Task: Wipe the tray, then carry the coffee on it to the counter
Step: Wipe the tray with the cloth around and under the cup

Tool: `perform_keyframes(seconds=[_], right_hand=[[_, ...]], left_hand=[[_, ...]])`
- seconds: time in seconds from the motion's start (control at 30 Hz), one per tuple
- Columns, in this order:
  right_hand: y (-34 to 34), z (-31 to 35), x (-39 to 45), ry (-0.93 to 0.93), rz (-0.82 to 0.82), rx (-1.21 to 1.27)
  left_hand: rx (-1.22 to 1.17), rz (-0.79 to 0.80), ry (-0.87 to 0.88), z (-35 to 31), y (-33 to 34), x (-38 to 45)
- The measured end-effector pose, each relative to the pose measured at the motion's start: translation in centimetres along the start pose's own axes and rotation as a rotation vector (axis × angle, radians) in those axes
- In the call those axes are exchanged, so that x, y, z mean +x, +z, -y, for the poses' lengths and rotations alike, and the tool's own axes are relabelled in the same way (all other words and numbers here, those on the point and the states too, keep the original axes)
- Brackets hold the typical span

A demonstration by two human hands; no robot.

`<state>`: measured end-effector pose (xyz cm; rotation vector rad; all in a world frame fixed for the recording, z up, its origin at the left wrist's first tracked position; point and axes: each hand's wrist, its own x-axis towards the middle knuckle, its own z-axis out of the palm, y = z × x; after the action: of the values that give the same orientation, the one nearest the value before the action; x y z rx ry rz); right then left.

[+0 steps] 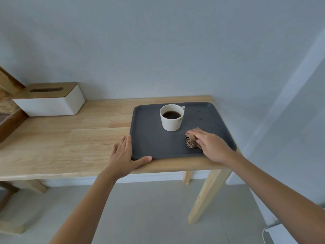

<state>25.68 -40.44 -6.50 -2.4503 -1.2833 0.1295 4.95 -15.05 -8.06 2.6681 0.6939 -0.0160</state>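
A dark grey tray (153, 143) lies at the right end of a light wooden table (70, 138). On its far half stands a white cup of black coffee (172, 118). My right hand (211, 145) presses a crumpled brown cloth (190, 142) onto the tray's near right area, fingers over the cloth. My left hand (125, 155) lies flat on the table against the tray's near left corner, fingers along the left rim and thumb along the front rim. A few small spots show on the tray's far right part.
A white tissue box with a wooden lid (51, 99) stands at the table's back left. Dark wooden furniture (8, 120) borders the left edge. A grey wall runs behind the table, and a white object with a cable (274, 233) sits on the floor at lower right.
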Motion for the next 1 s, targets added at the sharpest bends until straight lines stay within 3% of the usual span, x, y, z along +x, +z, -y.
perform_keyframes(seconds=[0.1,0.27,0.37,0.57,1.0], right_hand=[[0.6,1.6,0.2,0.033,-0.019,-0.071],[-0.3,1.9,-0.3,-0.101,0.051,-0.036],[-0.3,1.1,-0.3,-0.105,0.054,-0.008],[0.3,-0.1,0.4,-0.058,-0.011,-0.011],[-1.1,-4.9,8.8,0.174,-0.077,-0.043]], left_hand=[[0.017,0.038,-0.009,0.0,-0.3,0.3],[0.083,0.108,-0.101,-1.8,-1.8,1.4],[0.042,0.042,-0.169,-4.3,-0.9,1.6],[0.095,-0.081,-0.190,-5.0,0.8,2.2],[0.132,-0.084,-0.197,-4.9,1.0,2.4]])
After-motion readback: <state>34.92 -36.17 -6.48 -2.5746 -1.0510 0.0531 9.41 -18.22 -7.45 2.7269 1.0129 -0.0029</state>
